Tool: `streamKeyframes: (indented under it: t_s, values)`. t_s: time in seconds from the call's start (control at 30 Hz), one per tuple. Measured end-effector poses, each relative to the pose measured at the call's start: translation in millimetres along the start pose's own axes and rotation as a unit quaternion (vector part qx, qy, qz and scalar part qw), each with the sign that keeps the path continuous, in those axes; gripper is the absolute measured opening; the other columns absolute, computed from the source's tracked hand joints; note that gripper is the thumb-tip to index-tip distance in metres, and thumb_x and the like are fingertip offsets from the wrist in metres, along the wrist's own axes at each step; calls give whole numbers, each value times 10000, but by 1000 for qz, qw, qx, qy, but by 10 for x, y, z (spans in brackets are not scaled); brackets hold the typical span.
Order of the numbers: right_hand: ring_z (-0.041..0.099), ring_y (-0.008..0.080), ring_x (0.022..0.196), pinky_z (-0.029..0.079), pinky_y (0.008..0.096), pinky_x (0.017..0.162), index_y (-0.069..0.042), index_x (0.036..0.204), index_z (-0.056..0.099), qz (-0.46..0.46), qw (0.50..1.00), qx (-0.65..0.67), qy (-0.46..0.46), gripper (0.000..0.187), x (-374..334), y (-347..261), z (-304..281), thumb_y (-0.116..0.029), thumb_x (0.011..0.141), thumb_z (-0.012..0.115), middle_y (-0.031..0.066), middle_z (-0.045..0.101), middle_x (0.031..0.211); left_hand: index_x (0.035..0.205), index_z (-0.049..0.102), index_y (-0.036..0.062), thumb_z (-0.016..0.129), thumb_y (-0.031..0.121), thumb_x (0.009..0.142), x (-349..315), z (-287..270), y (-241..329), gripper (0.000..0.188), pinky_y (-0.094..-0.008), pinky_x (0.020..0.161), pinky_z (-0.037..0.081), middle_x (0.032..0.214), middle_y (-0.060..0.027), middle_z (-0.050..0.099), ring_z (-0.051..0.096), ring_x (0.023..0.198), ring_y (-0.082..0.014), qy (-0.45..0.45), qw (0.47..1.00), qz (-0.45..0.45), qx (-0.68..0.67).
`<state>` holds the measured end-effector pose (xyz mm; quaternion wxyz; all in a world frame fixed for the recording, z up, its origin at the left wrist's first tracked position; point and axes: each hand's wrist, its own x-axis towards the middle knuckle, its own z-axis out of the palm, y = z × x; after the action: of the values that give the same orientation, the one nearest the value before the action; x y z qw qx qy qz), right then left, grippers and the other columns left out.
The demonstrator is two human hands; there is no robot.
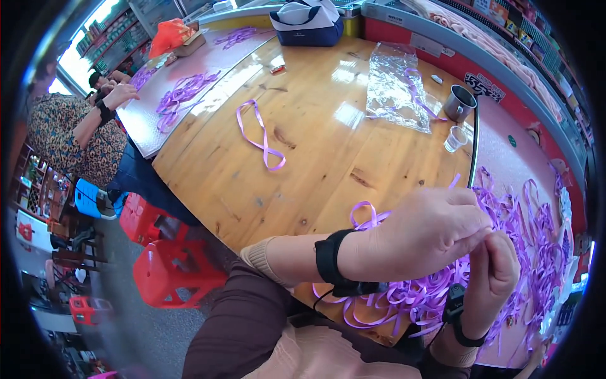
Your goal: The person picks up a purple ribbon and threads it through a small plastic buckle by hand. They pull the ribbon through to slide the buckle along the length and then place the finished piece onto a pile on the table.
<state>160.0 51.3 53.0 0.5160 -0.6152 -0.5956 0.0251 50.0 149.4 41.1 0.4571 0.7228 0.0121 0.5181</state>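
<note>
My left hand (pixel 426 237) and my right hand (pixel 495 268) meet at the fingertips above the table's near right corner. Both are closed in a pinch; whatever lies between the fingers is hidden. Under and around them spreads a large tangled heap of purple ribbons (pixel 435 300), some in loops. A short ribbon end (pixel 454 181) shows just beyond my left hand; I cannot tell whether it is held. Farther off, a single looped purple ribbon (pixel 264 136) lies alone on the wooden table (pixel 315 158).
A clear plastic bag (pixel 398 88), metal mug (pixel 460 104) and plastic cup (pixel 455 139) stand at the far right. A blue-and-white bag (pixel 307 25) sits at the back. Another person (pixel 76 132) works at left beside ribbon bundles (pixel 183 95). Red stools (pixel 167 271) stand below left.
</note>
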Motion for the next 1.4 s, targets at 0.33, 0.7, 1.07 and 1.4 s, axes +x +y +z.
streamKeyframes:
  t_s: [0.33,0.7,1.07,1.4]
  values:
    - [518,125,650,396,206,578,17,817,598,73,997,38,-3,170,11,-38,-51,100,670,618,76,558,750,754,511,13,524,93,798,13,-97,7,93,-354,564,395,675,-127,511,506,648,-298,-152,979,-76,117]
    - [562,134,711,426,203,590,-7,811,625,12,983,180,-19,149,107,112,-135,70,684,633,83,589,800,823,549,9,528,31,783,47,-81,59,50,-248,583,400,722,-30,526,503,641,-136,-169,976,-137,-19]
    - [543,146,657,404,205,536,-9,847,616,-78,996,44,-26,174,61,38,-221,56,685,629,100,575,801,879,501,19,550,122,802,107,-52,131,137,-155,477,301,673,25,474,402,549,-22,-95,804,-460,-364]
    - [554,144,636,409,207,517,-2,835,618,-95,995,-13,-2,193,61,10,-201,79,659,632,101,580,771,877,506,15,583,60,769,94,-39,167,140,-146,549,340,767,36,497,442,652,-11,-85,841,-440,-304]
